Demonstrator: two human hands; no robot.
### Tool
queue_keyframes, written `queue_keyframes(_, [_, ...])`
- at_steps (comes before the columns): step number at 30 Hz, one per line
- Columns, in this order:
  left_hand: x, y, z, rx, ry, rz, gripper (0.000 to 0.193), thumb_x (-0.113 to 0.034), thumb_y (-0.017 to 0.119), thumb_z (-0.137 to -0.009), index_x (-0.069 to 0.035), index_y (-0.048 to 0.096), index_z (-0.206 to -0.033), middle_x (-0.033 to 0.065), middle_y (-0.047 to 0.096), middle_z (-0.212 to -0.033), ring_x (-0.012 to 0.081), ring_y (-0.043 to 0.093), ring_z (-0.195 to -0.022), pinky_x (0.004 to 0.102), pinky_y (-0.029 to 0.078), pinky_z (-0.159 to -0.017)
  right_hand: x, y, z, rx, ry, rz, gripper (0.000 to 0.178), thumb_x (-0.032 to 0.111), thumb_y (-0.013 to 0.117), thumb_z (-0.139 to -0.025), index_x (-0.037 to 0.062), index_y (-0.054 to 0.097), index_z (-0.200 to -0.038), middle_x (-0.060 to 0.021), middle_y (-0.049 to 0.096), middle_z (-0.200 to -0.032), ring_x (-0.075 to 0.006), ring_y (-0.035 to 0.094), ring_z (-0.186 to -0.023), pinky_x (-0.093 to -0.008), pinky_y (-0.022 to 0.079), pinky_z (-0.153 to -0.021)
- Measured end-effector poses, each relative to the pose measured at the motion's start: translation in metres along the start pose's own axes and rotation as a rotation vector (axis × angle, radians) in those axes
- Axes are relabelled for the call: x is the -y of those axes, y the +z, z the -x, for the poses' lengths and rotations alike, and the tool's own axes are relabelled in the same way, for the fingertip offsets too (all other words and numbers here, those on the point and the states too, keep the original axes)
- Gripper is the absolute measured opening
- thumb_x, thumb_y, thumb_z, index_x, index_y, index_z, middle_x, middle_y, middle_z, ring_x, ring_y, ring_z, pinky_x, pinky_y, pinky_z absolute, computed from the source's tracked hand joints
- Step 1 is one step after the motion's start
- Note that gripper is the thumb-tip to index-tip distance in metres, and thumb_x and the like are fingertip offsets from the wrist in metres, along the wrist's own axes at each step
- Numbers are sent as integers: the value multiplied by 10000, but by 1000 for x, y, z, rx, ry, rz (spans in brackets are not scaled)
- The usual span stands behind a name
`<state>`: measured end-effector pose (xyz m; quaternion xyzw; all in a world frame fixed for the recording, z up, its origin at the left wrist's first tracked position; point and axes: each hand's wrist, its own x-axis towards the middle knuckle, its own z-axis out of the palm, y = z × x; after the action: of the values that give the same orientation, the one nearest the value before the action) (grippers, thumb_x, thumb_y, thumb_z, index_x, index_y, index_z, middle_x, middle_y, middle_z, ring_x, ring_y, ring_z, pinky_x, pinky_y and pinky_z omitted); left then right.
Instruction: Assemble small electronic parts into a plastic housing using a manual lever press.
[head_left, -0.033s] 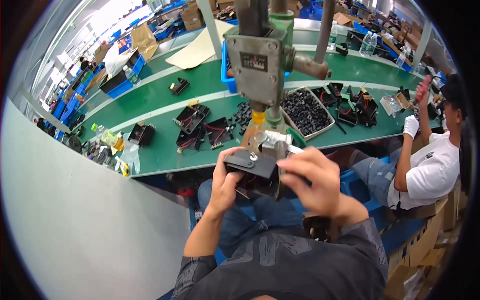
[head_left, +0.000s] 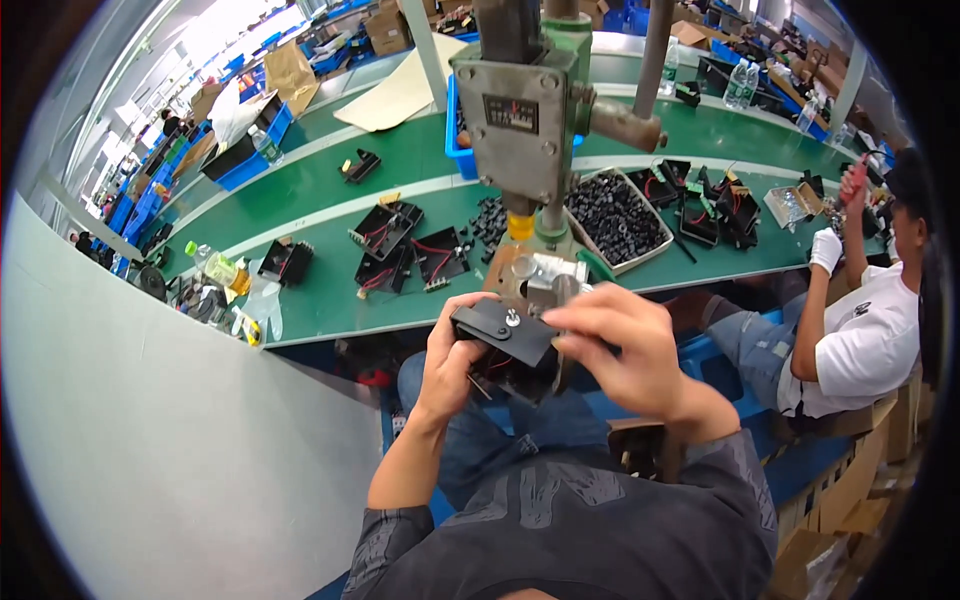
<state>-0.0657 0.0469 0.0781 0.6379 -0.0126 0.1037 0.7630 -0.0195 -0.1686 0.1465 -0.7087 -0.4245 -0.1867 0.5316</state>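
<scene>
I see a black box (head_left: 505, 335) held in front of my chest, just under the press (head_left: 520, 120). It is a flat, dark plastic part with a small silver screw head on its top face and red wires showing underneath. My left hand (head_left: 448, 368) clamps its left end, fingers curled around the side. My right hand (head_left: 618, 345) covers its right end, fingers closed over the edge, so both hands are close together on the one part.

Right behind it sits the press's metal fixture (head_left: 540, 275), nearly touching the box's far edge. Beyond that runs the green surface (head_left: 330, 290), carrying more black parts with red wires (head_left: 400, 250) and a tray (head_left: 615, 215) of small dark pieces. A bottle (head_left: 215, 268) stands near the surface's left end. To my right a person (head_left: 850, 320) in a white shirt and white glove works at the same surface.

The box's long axis runs from left to right, tilted down toward the right, top face up toward me.
</scene>
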Motion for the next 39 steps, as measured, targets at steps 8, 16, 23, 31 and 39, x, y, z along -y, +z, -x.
queue_keyframes(8, [1, -12, 6, 178, -42, -12, 454, -23, 459, -734, -6, 609, -1163, 109, 627, -1049, 166, 545, -896, 249, 436, -829, -28, 21, -7, 325, 83, -292, 206, -131, 673, -753, 0, 735, -900, -53, 679, -866, -134, 576, -629, -243, 466, -571])
queue_keyframes(16, [2, -5, 8, 143, 8, -190, 434, -4, 467, -720, 4, 632, -1122, 89, 650, -936, 142, 545, -768, 213, 433, -711, -33, 27, 10, 211, -44, -159, 253, -152, 663, -706, -9, 733, -902, -56, 692, -824, -147, 594, -623, -249, 473, -551])
queue_keyframes(23, [11, 5, 5, -36, 132, -206, 428, 13, 487, -723, 11, 633, -1125, 68, 657, -834, 133, 550, -685, 210, 439, -656, -49, 24, 13, 142, 78, -244, 282, -151, 650, -677, 4, 742, -895, -67, 706, -823, -156, 601, -633, -253, 483, -570])
queue_keyframes(31, [45, -40, -11, -103, -29, 56, 438, -47, 497, -754, 36, 607, -1170, 204, 683, -890, 261, 652, -746, 309, 536, -697, -260, -45, 1, 235, 548, 918, 198, 176, 680, -820, 38, 685, -962, -157, 661, -931, -390, 645, -772, -463, 522, -691])
queue_keyframes(39, [59, -53, -16, -70, -70, 210, 429, -46, 547, -748, 51, 633, -1157, 227, 692, -933, 258, 670, -762, 296, 547, -680, -297, -48, -2, 365, 571, 916, 148, 112, 700, -795, -1, 628, -859, -167, 645, -859, -397, 621, -735, -458, 517, -705])
